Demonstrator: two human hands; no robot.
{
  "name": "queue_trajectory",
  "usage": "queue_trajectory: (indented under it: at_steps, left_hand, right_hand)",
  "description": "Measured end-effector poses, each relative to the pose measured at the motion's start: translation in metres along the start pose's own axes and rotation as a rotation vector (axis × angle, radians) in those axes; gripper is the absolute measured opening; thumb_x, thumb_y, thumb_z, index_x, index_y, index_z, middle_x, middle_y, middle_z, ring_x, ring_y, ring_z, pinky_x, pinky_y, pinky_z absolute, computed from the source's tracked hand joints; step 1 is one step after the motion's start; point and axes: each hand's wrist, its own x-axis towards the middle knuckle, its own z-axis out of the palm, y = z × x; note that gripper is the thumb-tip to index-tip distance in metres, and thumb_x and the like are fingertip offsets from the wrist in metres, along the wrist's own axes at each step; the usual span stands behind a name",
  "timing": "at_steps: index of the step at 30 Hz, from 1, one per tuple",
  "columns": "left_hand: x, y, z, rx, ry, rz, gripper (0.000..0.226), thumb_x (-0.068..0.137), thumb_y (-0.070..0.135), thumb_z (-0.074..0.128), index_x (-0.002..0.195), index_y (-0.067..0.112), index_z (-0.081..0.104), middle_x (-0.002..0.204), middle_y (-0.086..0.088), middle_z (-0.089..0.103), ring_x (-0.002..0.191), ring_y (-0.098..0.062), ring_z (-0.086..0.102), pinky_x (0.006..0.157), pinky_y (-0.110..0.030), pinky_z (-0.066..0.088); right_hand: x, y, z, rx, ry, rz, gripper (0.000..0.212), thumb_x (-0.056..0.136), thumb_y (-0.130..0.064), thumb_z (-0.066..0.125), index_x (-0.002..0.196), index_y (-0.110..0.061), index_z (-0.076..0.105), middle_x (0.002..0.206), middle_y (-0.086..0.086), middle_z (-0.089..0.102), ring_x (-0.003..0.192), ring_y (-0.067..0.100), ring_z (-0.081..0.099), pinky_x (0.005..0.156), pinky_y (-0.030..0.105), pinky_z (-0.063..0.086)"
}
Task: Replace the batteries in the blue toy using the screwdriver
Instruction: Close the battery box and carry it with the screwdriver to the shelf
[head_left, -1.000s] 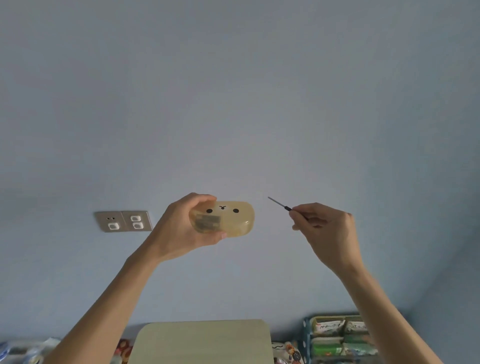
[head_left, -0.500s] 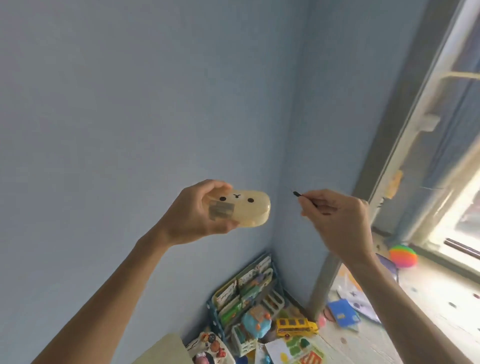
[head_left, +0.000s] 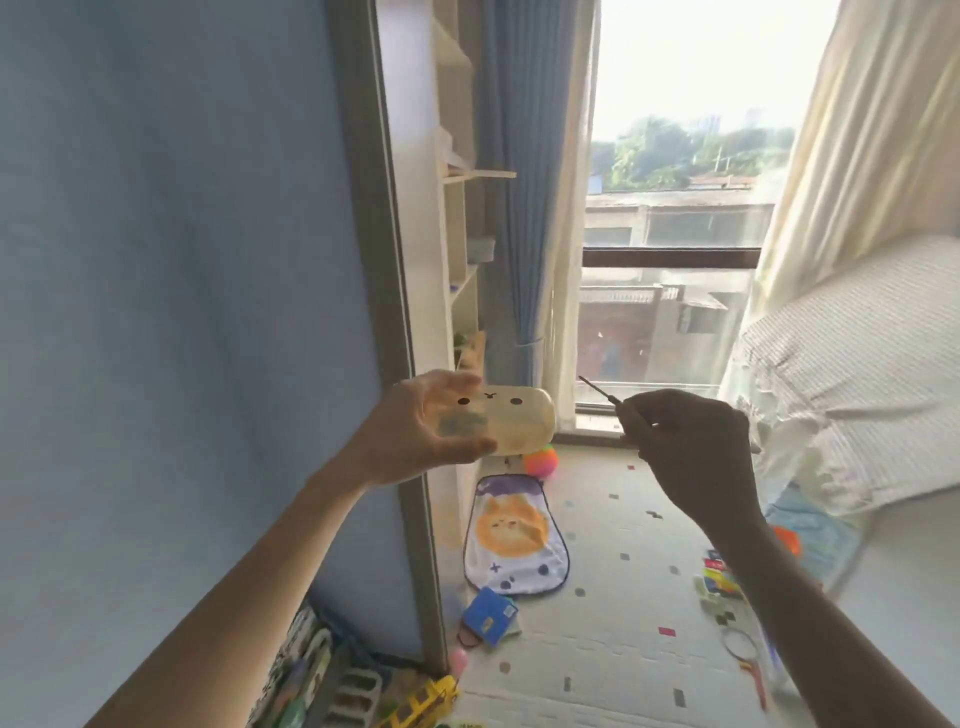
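Left hand (head_left: 415, 431) raised, fingers and thumb wrapped round one end of a cream case (head_left: 519, 421) with a printed face. Right hand (head_left: 691, 447) pinches the screwdriver (head_left: 597, 389), tip aimed up-left at the case, not touching it. Rainbow ball (head_left: 540, 462) and cat-print cloth (head_left: 514, 535) lie on the floor below the left hand.

patterned floor mat (head_left: 613, 649) with cat-print cloth (head_left: 514, 535), ball (head_left: 540, 462) (rainbow-coloured), blue packet (head_left: 488, 616) and yellow toy bus (head_left: 421, 701)
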Motion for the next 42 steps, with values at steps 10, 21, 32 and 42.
queue_trajectory:
  at_steps: [10, 21, 32, 42]
  left_hand:
    - [0.183, -0.006, 0.117, 0.043, -0.086, 0.139, 0.076, 0.072, 0.042, 0.097, 0.138, 0.021, 0.067, 0.129, 0.007, 0.072, 0.111, 0.002, 0.069, 0.089, -0.012, 0.058]
    - [0.408, -0.088, 0.208, 0.017, -0.097, 0.189, 0.076, 0.071, 0.034, 0.098, 0.137, 0.013, 0.068, 0.116, 0.02, 0.068, 0.103, 0.013, 0.067, 0.083, -0.01, 0.059]
    - [0.686, -0.174, 0.253, -0.052, -0.133, 0.223, 0.078, 0.073, 0.026, 0.097, 0.14, 0.008, 0.063, 0.128, 0.0, 0.072, 0.116, 0.0, 0.067, 0.09, -0.014, 0.059]
    - [0.924, -0.254, 0.321, -0.035, -0.056, 0.158, 0.078, 0.072, 0.028, 0.099, 0.14, 0.012, 0.065, 0.128, 0.004, 0.074, 0.114, -0.011, 0.073, 0.096, -0.023, 0.06]
  right_hand:
    - [0.129, 0.137, -0.038, -0.031, 0.09, 0.049, 0.013, 0.09, -0.025, 0.079, 0.077, -0.025, 0.082, 0.059, -0.011, 0.075, 0.064, 0.004, 0.075, 0.077, 0.015, 0.052]
    - [0.309, 0.278, 0.045, -0.058, 0.07, 0.091, 0.01, 0.089, -0.025, 0.08, 0.08, -0.026, 0.084, 0.06, -0.017, 0.075, 0.066, -0.004, 0.074, 0.074, 0.014, 0.053]
    - [0.555, 0.388, 0.128, -0.057, 0.063, 0.113, 0.008, 0.089, -0.022, 0.08, 0.082, -0.024, 0.085, 0.066, -0.011, 0.08, 0.067, 0.001, 0.078, 0.085, 0.034, 0.062]
    - [0.792, 0.522, 0.205, 0.032, 0.046, 0.047, 0.01, 0.088, -0.023, 0.082, 0.08, -0.03, 0.084, 0.061, -0.013, 0.078, 0.061, 0.001, 0.076, 0.08, 0.042, 0.064]
